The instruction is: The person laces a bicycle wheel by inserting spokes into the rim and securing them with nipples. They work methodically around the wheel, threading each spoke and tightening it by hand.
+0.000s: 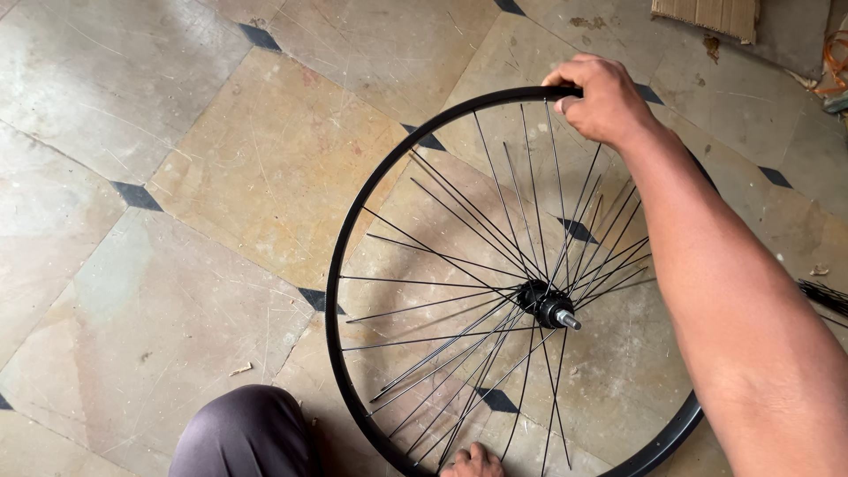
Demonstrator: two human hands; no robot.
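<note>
Bicycle wheel [495, 291], black-rimmed and without a tyre, stands over a stone-tiled floor [177, 177], seen from above and a little to one side, so its rim [353, 212] reads as a broad oval. Its axle [565, 320] pokes out of the hub [541, 302] toward the lower right and up at the camera, and that is the way the wheel's face points. Thin black spokes [442, 256] fan out from the hub to the rim; several on the lower left look loose, ending short of the rim.

Above the hub, at the far edge of the rim, the right hand [605, 99] is curled over the rim with the fingers wrapped down around it and the thumb tucked on the inner side: a closed hold on the wheel. Its bare forearm [724, 291] crosses the right part of the wheel, hiding the rim there.

Below the hub, at the near edge of the rim, only the knuckles of the left hand [473, 461] show at the bottom of the view, touching the rim; whether those fingers close round it I cannot tell.

Left of that hand, a knee in grey-purple cloth [247, 433] rests just outside the rim. Far above the hub, a piece of brown cardboard [707, 16] lies on the floor, well apart from the wheel.
</note>
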